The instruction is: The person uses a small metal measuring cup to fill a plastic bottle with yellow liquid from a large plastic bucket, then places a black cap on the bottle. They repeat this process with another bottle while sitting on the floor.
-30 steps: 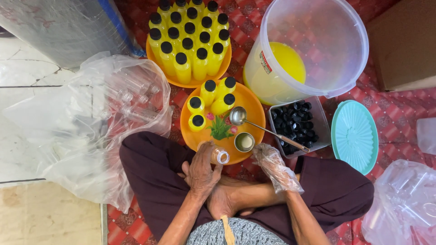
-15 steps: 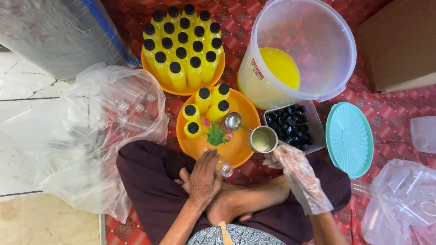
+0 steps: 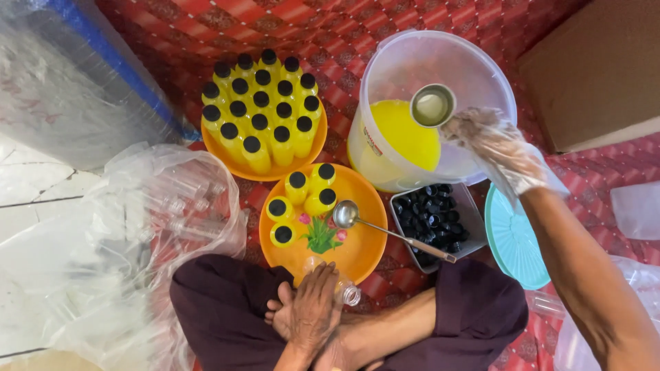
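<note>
Small round metal cup [image 3: 432, 105] with pale liquid inside hangs over the open mouth of the translucent plastic bucket [image 3: 481, 72] of yellow liquid, pinched at its rim by the fingers [image 3: 462, 127] of the right hand [image 3: 498, 148], which wears a thin clear plastic glove. Below that hand sit a clear square tub of black caps [image 3: 433, 213] and, beside it, a turquoise round lid [image 3: 512, 240].

An empty clear plastic bottle [image 3: 344, 292] lies on its side under the left hand [image 3: 313, 309], whose fingers curl closed around it, resting on the person's crossed legs. Just above the left hand lies an orange round tray [image 3: 364, 244] carrying four yellow-filled, black-capped bottles [image 3: 302, 196] and a long-handled metal ladle [image 3: 385, 230]. Farther up, a second orange tray [image 3: 227, 161] is packed with more capped yellow bottles.
</note>
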